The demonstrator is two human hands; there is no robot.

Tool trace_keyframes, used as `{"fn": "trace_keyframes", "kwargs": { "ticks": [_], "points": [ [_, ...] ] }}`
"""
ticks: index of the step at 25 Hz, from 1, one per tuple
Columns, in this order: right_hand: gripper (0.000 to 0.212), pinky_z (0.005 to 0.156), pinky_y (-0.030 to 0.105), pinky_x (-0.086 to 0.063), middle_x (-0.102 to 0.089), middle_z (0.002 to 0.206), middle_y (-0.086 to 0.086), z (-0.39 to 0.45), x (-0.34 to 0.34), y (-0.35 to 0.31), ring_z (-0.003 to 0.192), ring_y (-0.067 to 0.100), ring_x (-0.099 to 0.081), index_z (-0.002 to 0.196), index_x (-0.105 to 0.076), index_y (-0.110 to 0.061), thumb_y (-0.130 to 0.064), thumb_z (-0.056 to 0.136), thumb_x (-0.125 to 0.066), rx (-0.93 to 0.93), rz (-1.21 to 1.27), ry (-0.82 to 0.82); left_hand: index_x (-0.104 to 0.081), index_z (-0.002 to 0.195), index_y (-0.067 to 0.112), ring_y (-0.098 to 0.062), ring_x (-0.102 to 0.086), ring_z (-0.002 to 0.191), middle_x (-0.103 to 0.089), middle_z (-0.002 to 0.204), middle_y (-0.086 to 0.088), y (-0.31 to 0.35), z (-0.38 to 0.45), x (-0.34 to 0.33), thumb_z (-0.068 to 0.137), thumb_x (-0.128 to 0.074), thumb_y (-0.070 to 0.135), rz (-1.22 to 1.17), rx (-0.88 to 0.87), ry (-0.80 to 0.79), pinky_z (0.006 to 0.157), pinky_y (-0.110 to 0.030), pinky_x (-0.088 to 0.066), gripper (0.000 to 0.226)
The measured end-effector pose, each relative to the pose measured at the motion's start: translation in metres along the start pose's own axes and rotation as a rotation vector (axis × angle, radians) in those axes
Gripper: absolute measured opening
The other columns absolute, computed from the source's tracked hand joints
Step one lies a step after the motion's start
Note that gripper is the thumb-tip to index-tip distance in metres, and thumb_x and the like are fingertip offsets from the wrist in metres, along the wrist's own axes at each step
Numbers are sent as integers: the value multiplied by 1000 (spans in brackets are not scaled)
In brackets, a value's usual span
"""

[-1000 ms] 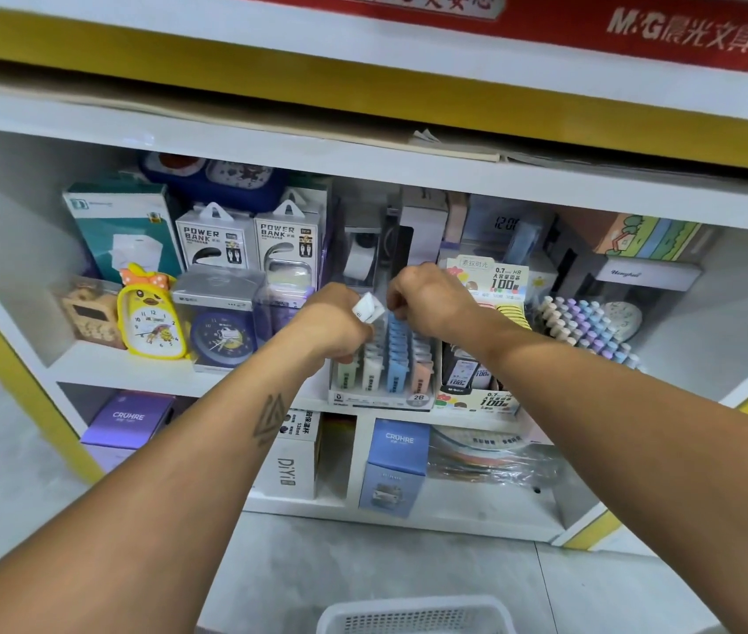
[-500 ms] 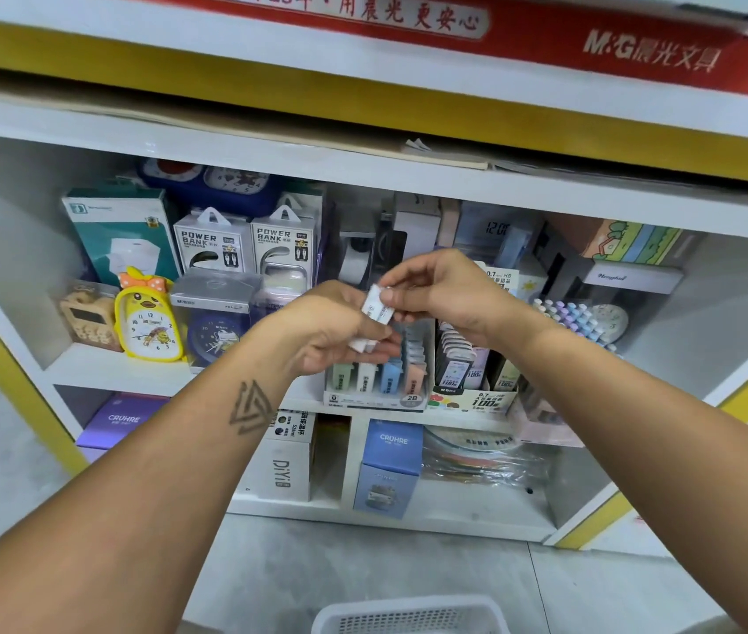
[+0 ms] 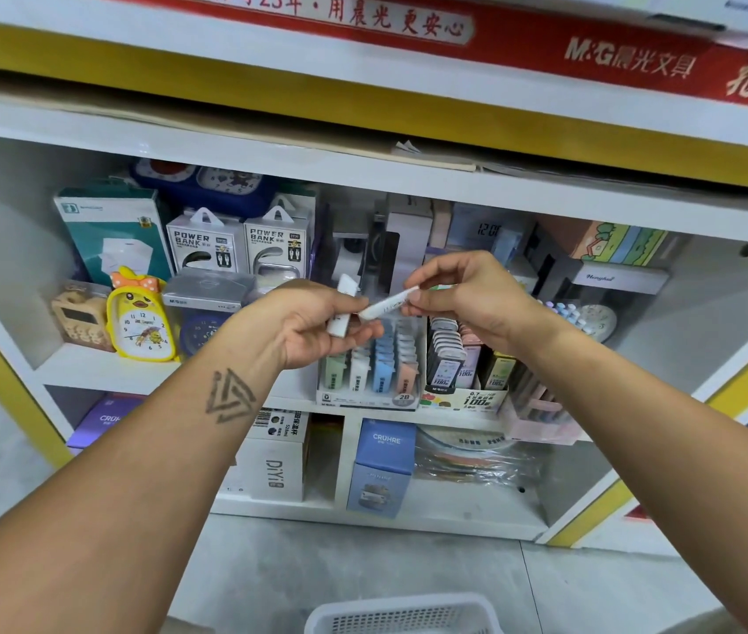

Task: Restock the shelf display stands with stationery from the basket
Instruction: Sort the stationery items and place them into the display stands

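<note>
We see a big white shelf that fills most of the frame, with a red sign across the top. Our two arms reach in from the bottom corners and meet near the middle.

At the bottom edge sits the white basket, with only its rim in view.

In the middle of the shelf stands a display stand with rows of green, white, blue and pink packs. Just right of it is a second stand with dark packs.

On the left side of the shelf we see a yellow duck clock and two power bank boxes.

Our left hand is in the middle of the frame, fingers curled round a small white pack. This pack stands almost straight up, its long side running up and down, top end a bit to the right.

Our right hand is just to the right. Its thumb and fingertips pinch a thin white pack. This one lies slanted, its long side running from lower left to upper right. Its lower end points at our left hand and sits just beside the first pack. Both packs hang in the air above the first stand.
</note>
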State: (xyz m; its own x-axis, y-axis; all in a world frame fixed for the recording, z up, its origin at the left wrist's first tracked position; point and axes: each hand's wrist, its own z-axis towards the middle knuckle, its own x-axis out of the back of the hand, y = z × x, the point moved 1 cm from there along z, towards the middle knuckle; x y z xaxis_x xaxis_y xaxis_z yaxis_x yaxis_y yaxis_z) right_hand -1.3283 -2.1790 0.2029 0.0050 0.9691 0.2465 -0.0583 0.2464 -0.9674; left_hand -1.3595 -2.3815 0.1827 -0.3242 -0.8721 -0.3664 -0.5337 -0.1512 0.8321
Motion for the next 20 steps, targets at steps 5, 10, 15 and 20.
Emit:
{"fn": "trace_keyframes", "kwargs": {
  "ticks": [5,10,15,20],
  "points": [
    [25,88,27,-57,-75,100,18,-7,-1,3,90,23,-72,95,-75,-1,15,76,-74,39,-199,-90,-66,97,-7,-25,-70,60,-70,88,-26,1,7,3,84,-62,-16,218,-246,247,59,-23,-56,17],
    [17,75,17,-53,-76,90,7,-6,-3,-8,79,10,-66,95,-75,-9,-5,80,-81,109,-417,-108,-70,92,-2,-20,-70,55,-73,77,-17,0,6,1,82,-67,-15,350,-328,254,50,-19,-54,17],
    [35,72,29,-55,-75,83,9,4,-25,-17,68,11,-66,112,-63,-12,-4,82,-79,105,-571,-205,-71,96,-1,-21,-67,59,-74,84,-19,1,0,-6,84,-71,-5,359,-351,187,51,-22,-53,13],
    [25,72,36,-63,-69,79,4,18,-18,-18,62,14,-73,112,-67,-19,-5,91,-68,169,-614,31,-66,99,-2,-23,-60,55,-67,79,-20,4,1,8,93,-62,2,532,-372,410,51,-27,-54,9]
  ]
}}
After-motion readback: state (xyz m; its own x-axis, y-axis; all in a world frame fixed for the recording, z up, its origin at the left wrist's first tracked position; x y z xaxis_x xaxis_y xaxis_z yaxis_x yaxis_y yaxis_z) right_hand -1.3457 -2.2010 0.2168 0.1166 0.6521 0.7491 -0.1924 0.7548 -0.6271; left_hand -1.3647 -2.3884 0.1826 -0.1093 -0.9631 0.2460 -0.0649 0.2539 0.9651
